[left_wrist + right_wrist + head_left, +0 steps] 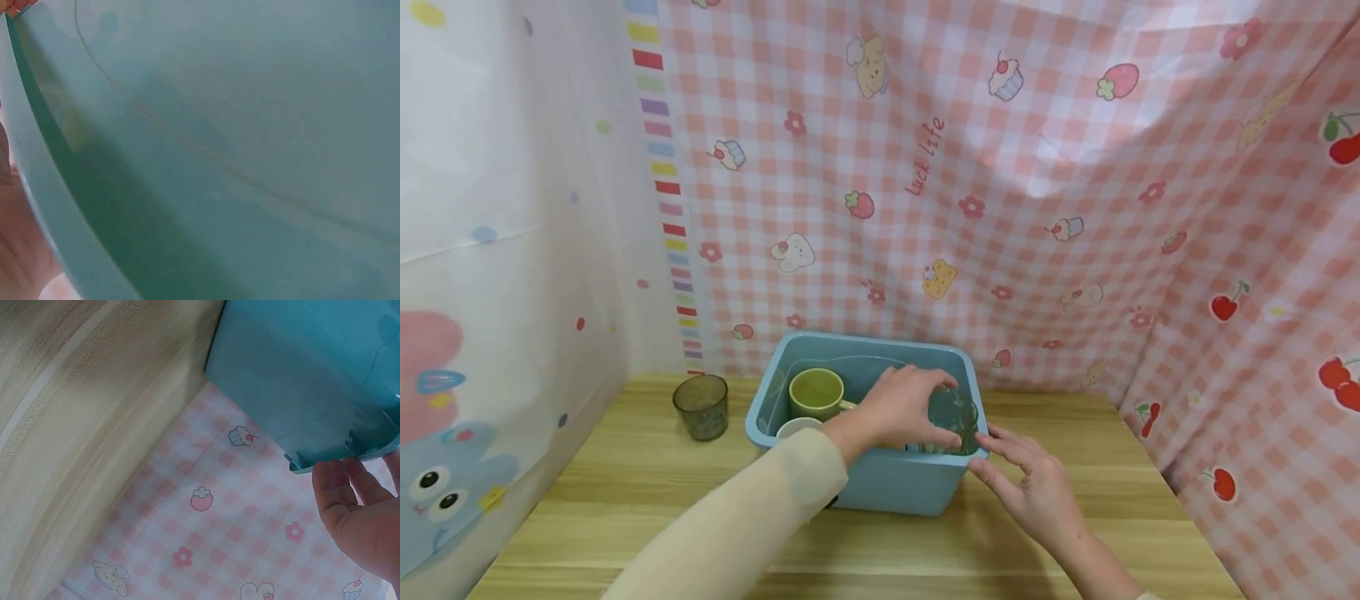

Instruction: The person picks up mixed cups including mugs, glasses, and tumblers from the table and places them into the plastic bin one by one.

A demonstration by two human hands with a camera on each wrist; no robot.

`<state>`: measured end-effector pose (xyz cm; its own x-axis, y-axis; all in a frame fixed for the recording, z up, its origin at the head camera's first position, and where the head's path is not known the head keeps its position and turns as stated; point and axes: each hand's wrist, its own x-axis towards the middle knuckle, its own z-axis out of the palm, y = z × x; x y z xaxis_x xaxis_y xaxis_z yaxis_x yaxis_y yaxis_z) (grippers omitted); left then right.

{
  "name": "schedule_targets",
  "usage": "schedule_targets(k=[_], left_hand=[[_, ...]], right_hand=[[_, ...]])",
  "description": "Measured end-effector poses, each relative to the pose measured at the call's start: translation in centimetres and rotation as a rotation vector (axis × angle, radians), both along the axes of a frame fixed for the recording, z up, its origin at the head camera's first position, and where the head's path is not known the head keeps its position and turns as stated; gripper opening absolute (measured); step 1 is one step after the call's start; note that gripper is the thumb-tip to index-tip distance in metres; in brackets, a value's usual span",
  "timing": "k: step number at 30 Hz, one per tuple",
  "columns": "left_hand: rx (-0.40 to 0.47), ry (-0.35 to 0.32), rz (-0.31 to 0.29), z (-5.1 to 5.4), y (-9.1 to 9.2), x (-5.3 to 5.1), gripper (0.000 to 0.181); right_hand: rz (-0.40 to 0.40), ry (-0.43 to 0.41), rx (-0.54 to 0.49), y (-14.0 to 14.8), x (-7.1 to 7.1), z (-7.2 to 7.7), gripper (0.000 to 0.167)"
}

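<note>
A blue plastic bin (895, 487) stands on the wooden table. My left hand (898, 408) reaches into its right end, thumb and fingers curved round a clear glass (955, 417); the palm side is hidden. At the front right corner, my right hand (1037, 492) holds the bin's rim, with fingertips against the lip in the right wrist view, where the hand (369, 525) is partly cut off. Inside the bin, left of my left hand, are a green mug (816, 393) and a white cup (799, 427) partly covered by the left forearm.
A dark, see-through glass (702, 408) stands on the table (700, 500) left of the bin. Behind the bin hangs a pink checked cloth (925, 208). A white printed cloth (512, 250) hangs on the left side.
</note>
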<state>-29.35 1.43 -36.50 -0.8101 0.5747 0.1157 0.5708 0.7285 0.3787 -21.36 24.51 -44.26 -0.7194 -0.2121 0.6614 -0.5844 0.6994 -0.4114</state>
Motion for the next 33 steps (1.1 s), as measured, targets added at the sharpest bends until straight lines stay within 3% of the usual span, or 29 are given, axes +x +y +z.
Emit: schedule_targets(k=[7, 13, 19, 22, 25, 33], left_hand=[[0.095, -0.100, 0.010, -0.3, 0.0, 0.1, 0.076], [0.089, -0.099, 0.018, -0.9, 0.3, -0.2, 0.076], [0.035, -0.059, 0.012, -1.8, 0.5, -0.6, 0.076], [0.006, -0.069, 0.022, -2.0, 0.7, -0.6, 0.077], [-0.053, -0.081, 0.043, -2.0, 1.0, -0.6, 0.077], [-0.221, -0.028, 0.067, -2.1, 1.6, -0.9, 0.070]], right_hand=[[0.006, -0.001, -0.006, 0.1, 0.0, 0.0, 0.034], [0.004, -0.014, -0.012, 0.1, 0.1, -0.1, 0.034], [-0.010, -0.012, -0.012, 0.0, 0.0, -0.1, 0.034], [-0.015, -0.011, -0.015, 0.0, 0.0, 0.0, 0.034], [-0.011, -0.015, -0.017, 0.0, 0.1, -0.1, 0.034], [-0.016, -0.023, -0.025, -0.1, 0.2, -0.1, 0.033]])
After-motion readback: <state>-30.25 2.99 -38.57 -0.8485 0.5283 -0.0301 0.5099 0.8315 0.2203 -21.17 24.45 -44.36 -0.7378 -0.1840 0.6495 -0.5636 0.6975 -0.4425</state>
